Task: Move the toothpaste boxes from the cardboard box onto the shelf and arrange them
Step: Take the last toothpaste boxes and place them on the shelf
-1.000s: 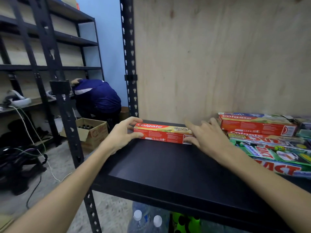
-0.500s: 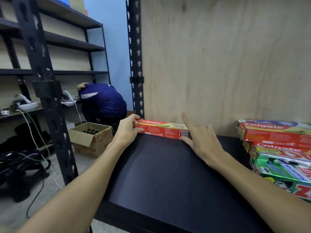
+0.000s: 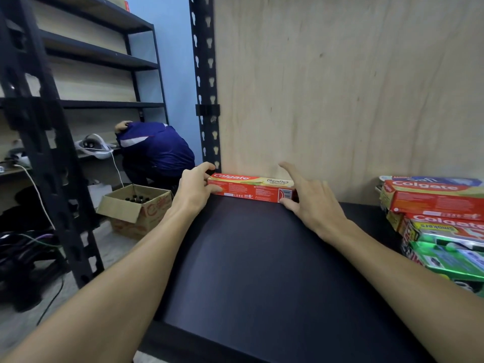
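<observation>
A long red cardboard toothpaste box (image 3: 251, 187) lies flat at the back of the matte black metal shelf (image 3: 262, 271), its long side against the pale plywood back panel (image 3: 340, 87). Both forearms reach forward over the shelf. The left hand (image 3: 195, 188) grips the box's left end, fingers curled over its top edge and thumb on its front face. The right hand (image 3: 311, 199) is at the box's right end with fingers spread and mostly straight, the index finger raised toward the panel and the thumb touching the box's front corner. At the shelf's right edge, well apart from this box, sits a stack of red and green toothpaste boxes (image 3: 440, 218). On the floor to the left stands an open brown cardboard box (image 3: 136, 208).
</observation>
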Tool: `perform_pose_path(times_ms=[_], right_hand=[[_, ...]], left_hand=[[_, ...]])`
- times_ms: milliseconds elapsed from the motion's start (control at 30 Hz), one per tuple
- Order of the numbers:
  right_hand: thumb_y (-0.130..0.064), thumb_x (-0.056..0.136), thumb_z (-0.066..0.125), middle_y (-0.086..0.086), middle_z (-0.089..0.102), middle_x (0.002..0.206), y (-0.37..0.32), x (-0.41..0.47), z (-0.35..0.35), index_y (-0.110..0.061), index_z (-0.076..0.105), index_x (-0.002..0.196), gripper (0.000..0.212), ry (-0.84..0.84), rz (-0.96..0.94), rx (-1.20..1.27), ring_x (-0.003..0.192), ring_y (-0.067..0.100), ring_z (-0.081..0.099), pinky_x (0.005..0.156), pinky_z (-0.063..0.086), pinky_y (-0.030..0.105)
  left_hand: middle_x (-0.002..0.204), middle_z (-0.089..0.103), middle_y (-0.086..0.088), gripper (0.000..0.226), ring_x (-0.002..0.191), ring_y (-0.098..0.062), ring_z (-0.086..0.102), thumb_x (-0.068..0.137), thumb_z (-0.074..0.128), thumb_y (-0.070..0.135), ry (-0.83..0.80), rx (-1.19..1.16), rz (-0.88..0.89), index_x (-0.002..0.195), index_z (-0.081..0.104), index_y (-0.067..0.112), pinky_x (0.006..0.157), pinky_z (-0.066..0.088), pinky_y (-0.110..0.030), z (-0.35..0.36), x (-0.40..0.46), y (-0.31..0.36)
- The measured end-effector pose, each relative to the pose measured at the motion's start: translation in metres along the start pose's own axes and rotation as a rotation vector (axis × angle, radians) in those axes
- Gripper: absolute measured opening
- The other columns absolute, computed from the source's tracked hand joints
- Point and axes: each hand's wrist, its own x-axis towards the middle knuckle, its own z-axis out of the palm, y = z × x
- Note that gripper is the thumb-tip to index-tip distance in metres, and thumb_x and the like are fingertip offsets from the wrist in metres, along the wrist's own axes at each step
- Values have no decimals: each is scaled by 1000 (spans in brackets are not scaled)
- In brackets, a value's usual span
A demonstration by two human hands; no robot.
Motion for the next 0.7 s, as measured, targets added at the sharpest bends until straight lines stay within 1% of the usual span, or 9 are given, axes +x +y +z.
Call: perform_pose_path(times_ms=[100,167,267,333,433,500,567,633,700], right_hand=[[-37,91,71,2,74,102,5,-2,3,-41,15,154,84,11,59,93,94,32,65,93,48,43],[-39,90,71,0,74,101,6,-2,6,-43,12,154,87,18,69,98,95,31,66,93,48,44],[-41,89,72,-1,75,101,9,0,8,-44,10,154,90,25,90,104,96,29,66,94,48,45],[-42,89,72,-1,74,101,9,1,9,-44,10,155,91,28,96,102,95,29,66,93,48,45],[-43,90,71,1,73,98,5,-4,3,-38,13,155,88,38,105,89,95,30,65,89,48,42],[-49,90,69,0,73,97,-1,-9,-3,-30,16,155,86,61,121,59,98,31,65,87,44,41],[-55,90,66,1,72,98,-9,-19,-13,-23,20,153,84,117,128,42,101,30,63,86,41,41],[-55,91,66,4,68,103,-17,-33,-28,-19,25,152,82,179,129,70,103,30,61,86,41,41],[-54,92,65,6,66,109,-23,-48,-47,-17,28,153,80,217,143,120,109,30,56,88,41,42]], left_hand=[[127,70,-9,68,107,-23,68,79,85,13,0,30,42,142,59,15,102,53,-44,-1,1,1],[128,70,-9,70,106,-23,68,77,86,14,7,55,57,142,59,15,100,54,-43,-3,2,1],[125,71,-9,72,96,-20,67,75,89,14,8,12,31,140,57,16,94,56,-39,-4,4,-1],[125,70,-9,72,97,-19,66,76,88,15,10,11,35,140,55,16,93,55,-36,-3,4,-2],[128,68,-7,72,107,-19,63,78,88,19,-2,25,60,140,53,19,98,51,-36,-2,1,-3],[130,65,-3,73,119,-20,57,76,89,30,10,73,93,139,53,26,105,47,-40,-2,-3,-3],[129,64,1,76,124,-21,49,73,88,42,22,138,155,139,51,30,107,44,-41,-3,-10,2],[127,63,3,78,123,-21,46,74,87,46,28,166,233,141,50,26,106,41,-40,-4,-21,14],[126,62,4,74,121,-20,46,78,84,43,45,151,305,140,52,20,104,38,-37,-2,-35,29]])
